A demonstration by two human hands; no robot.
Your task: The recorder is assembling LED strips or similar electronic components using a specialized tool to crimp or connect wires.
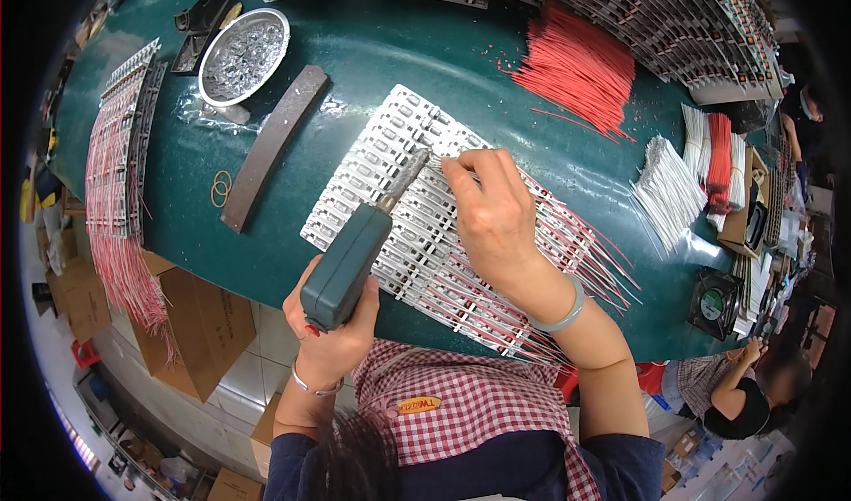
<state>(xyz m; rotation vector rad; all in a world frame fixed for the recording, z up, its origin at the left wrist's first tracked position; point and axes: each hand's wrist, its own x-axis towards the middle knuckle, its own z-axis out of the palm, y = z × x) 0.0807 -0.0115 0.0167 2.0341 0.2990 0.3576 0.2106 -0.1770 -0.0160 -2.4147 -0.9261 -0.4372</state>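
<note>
My left hand (335, 346) is wrapped round the handle of a dark green soldering gun (346, 266). Its metal tip slants away from me, over a panel of small white circuit boards (372, 151) on the table. Close to that tip, my right hand (487, 208) is closed in a pinch above the panel. Whatever lies between its fingertips is too small to make out. Red and white wires (589, 253) run from the boards on the right side of the panel toward the table's near edge, partly under my right wrist.
Loose red wires (576, 71) lie at the far right, white wires (669, 182) nearer. A bowl of metal bits (244, 58) stands far left beside a brown curved bar (275, 151). Wired panels (120, 155) stack at the left edge. A black fan (714, 301) and another person are right.
</note>
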